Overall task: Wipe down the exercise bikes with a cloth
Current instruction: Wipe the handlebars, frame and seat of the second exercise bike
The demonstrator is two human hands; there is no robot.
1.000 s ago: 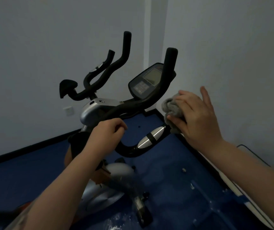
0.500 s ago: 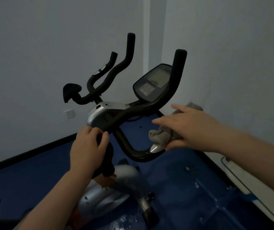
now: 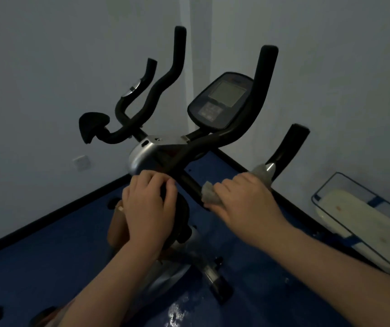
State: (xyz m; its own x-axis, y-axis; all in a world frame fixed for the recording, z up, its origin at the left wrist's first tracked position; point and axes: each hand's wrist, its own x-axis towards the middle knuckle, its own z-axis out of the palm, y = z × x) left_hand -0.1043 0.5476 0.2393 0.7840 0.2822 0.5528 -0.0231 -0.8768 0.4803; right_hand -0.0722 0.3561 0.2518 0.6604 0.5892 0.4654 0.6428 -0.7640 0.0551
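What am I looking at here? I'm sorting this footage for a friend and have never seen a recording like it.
This is one picture from a wide-angle camera worn on a person's head, looking forward and down at their own two bare hands. In front of them stands a black and silver exercise bike with curved black handlebars and a dark oval display console, in the corner of a room with pale walls and a blue floor. The right hand holds a crumpled grey cloth wrapped around the lower handlebar, wiping it. The left hand grips a black part of the bike below the silver housing.
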